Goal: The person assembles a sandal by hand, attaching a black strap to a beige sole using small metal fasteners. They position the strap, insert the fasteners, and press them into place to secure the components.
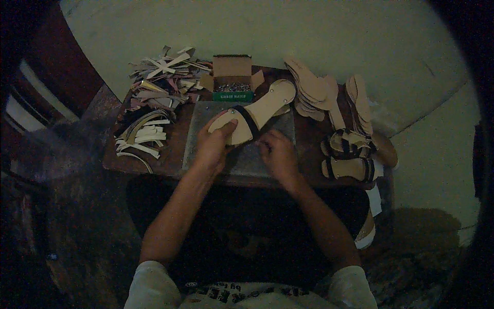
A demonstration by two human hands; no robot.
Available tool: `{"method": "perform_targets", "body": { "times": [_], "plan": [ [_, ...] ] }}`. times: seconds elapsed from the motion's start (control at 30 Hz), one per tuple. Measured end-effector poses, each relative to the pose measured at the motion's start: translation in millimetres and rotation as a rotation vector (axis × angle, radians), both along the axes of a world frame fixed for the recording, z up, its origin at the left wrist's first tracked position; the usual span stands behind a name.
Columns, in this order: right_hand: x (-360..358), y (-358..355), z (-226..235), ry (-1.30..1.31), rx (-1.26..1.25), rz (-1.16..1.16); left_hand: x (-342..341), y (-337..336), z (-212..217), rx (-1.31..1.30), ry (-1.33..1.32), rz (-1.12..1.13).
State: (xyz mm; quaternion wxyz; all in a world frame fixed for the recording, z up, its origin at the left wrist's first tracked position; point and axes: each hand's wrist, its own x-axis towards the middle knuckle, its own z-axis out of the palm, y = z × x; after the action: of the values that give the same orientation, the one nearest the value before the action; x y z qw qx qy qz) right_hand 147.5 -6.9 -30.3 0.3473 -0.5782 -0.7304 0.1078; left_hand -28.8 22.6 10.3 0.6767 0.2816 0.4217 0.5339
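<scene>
A tan sandal sole (263,109) is held up at a slant over the middle of the table. My left hand (212,147) grips its near left end, with the thumb pressed on top. A dark strap (246,120) crosses the sole beside that thumb. Small shiny nail heads dot the sole near the strap and at its far rounded end. Just below the strap's lower side, my right hand (278,154) is closed with curled fingers. What its fingertips hold, if anything, is too dim to make out.
A grey slab (198,154) lies under my hands on the dark table (309,175). Behind it stands an open box of nails (234,91). Strap strips (149,131) pile at the left. Stacked soles (312,92) and strapped sandals (349,169) lie at the right.
</scene>
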Motion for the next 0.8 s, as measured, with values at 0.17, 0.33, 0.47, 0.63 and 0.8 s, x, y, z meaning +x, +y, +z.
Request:
{"method": "perform_targets", "body": {
  "times": [0.17, 0.33, 0.47, 0.63, 0.8],
  "plan": [
    [5, -1, 5, 0.105, 0.081, -0.008, 0, 2, -6, 0.068, -0.029, 0.016],
    [14, -5, 12, 0.38, -0.024, -0.006, 7, -3, 0, 0.108, 0.023, 0.069],
    [7, -9, 33, 0.612, -0.2, -0.08, 9, -8, -3, 0.176, 0.173, 0.111],
    [18, -9, 38, 0.848, -0.284, 0.003, 16, -9, -7, 0.188, 0.029, 0.137],
    [22, -9, 40, 0.837, -0.245, 0.05, 18, -8, -12, 0.135, -0.069, 0.167]
  ]
}}
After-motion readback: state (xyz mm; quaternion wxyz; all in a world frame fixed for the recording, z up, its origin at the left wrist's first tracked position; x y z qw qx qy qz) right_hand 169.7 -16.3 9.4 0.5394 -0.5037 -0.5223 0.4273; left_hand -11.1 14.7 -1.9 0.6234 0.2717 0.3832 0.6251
